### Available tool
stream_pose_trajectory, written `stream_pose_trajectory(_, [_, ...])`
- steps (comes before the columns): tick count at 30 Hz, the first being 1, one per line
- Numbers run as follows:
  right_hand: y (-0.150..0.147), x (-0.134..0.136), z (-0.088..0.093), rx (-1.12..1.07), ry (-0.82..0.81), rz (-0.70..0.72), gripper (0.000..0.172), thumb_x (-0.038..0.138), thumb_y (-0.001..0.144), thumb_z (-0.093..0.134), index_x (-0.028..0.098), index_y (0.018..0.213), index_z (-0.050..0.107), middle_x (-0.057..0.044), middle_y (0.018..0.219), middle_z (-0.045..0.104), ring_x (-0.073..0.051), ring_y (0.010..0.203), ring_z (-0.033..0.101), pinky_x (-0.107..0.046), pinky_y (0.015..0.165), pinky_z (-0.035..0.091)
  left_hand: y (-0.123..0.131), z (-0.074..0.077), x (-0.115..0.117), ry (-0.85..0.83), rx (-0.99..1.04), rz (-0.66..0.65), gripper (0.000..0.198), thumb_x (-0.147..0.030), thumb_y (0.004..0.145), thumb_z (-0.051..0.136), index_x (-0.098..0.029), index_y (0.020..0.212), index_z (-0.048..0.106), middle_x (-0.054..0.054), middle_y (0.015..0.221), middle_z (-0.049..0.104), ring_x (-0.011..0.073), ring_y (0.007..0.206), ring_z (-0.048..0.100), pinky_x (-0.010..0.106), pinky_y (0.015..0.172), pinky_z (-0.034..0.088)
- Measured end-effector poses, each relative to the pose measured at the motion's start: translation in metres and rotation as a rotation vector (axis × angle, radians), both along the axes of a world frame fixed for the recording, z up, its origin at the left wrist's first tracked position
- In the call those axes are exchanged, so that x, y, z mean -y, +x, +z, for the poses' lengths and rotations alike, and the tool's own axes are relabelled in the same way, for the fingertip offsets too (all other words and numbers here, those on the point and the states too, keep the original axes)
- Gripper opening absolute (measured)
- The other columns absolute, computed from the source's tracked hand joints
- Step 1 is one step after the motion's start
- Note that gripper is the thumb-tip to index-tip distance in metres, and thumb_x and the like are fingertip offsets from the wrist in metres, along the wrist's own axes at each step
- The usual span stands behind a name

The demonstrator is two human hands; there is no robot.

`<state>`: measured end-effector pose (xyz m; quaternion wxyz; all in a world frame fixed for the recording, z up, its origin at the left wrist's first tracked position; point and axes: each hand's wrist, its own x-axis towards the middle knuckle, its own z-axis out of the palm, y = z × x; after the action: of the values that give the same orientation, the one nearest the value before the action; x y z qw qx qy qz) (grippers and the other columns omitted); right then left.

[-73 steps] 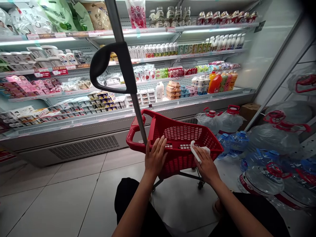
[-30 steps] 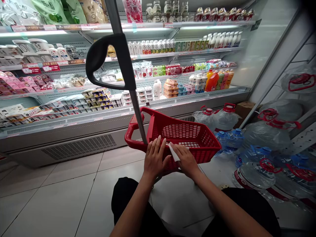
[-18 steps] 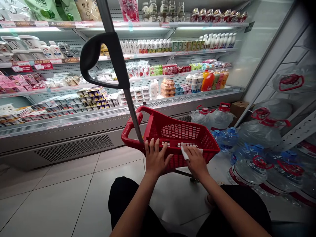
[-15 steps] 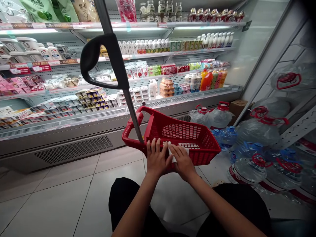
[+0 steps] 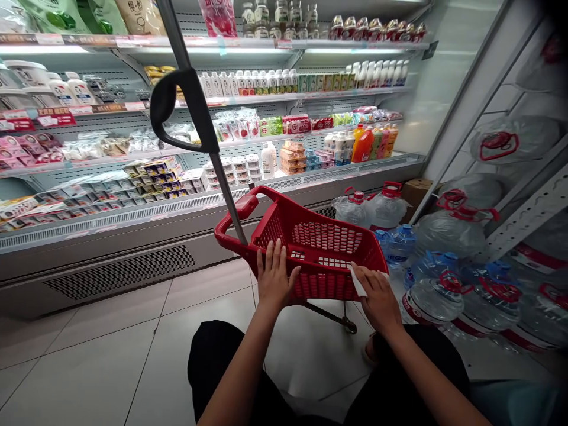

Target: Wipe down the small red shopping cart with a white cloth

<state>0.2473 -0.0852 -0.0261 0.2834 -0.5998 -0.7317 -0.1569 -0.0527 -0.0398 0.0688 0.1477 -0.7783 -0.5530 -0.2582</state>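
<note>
A red plastic shopping basket cart [image 5: 319, 248] with perforated sides stands in front of my knees. From its left end rises a grey pole topped by a black handle [image 5: 195, 112]. My left hand [image 5: 274, 275] lies with fingers spread against the near side, close to the pole. Toward the right end of the near rim, my right hand [image 5: 377, 296] presses a white cloth or tissue [image 5: 358, 283] to the red plastic. That cloth is partly hidden under the fingers. Below the basket a wheel [image 5: 349, 325] shows on a thin leg.
Behind the cart runs an open refrigerated case [image 5: 133, 248] with shelves of bottles, cartons and packed cups. Large water bottles with red handles [image 5: 437, 299] crowd the floor at right, beside a metal rack [image 5: 528, 213]. Pale tiles [image 5: 106, 355] cover the floor.
My right hand has slid right along the near rim with the white cloth, away from my left hand. My left hand stays on the basket's side. The view has shifted slightly.
</note>
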Motion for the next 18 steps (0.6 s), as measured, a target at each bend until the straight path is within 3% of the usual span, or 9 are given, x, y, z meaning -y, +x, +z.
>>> stream_pose_trajectory(5, [-0.070,-0.013,0.021,0.008,-0.033,0.181,0.089,0.011,0.088,0.047,0.023,0.168,0.010,-0.006,0.160,0.046,-0.028,0.143,0.042,-0.052,0.126,0.027,0.034,-0.021,0.008,-0.040,-0.068,-0.107,0.067,-0.052,0.106,0.038,-0.012,0.159,0.038,0.007,0.171,0.025,0.0255,0.161,0.013,0.049,0.133,0.011])
stream_pose_trajectory(9, [-0.104,-0.022,0.036,-0.009,-0.051,0.257,0.087,0.010,0.087,0.047,0.021,0.167,0.015,-0.006,0.161,0.045,-0.027,0.142,0.042,-0.048,0.125,0.030,0.030,-0.023,0.007,-0.023,-0.113,-0.160,0.059,-0.041,0.109,0.034,-0.021,0.164,0.030,0.002,0.172,0.021,0.0197,0.160,0.015,0.046,0.133,0.012])
stream_pose_trajectory(14, [-0.055,-0.006,0.028,0.003,-0.081,0.223,0.093,0.007,0.083,0.048,0.027,0.168,0.014,-0.004,0.160,0.046,-0.028,0.140,0.046,-0.048,0.122,0.035,0.008,-0.015,-0.012,-0.030,-0.085,-0.155,0.059,-0.035,0.108,0.034,-0.025,0.165,0.025,0.000,0.172,0.023,0.0179,0.159,0.020,0.043,0.133,0.014])
stream_pose_trajectory(18, [-0.019,0.019,0.013,-0.018,-0.071,0.102,0.087,0.010,0.089,0.044,0.030,0.168,0.012,-0.005,0.158,0.048,-0.029,0.137,0.050,-0.051,0.119,0.039,0.012,-0.016,-0.025,-0.067,-0.005,-0.037,0.061,-0.038,0.108,0.035,-0.018,0.164,0.028,0.007,0.171,0.025,0.0238,0.159,0.020,0.052,0.132,0.014])
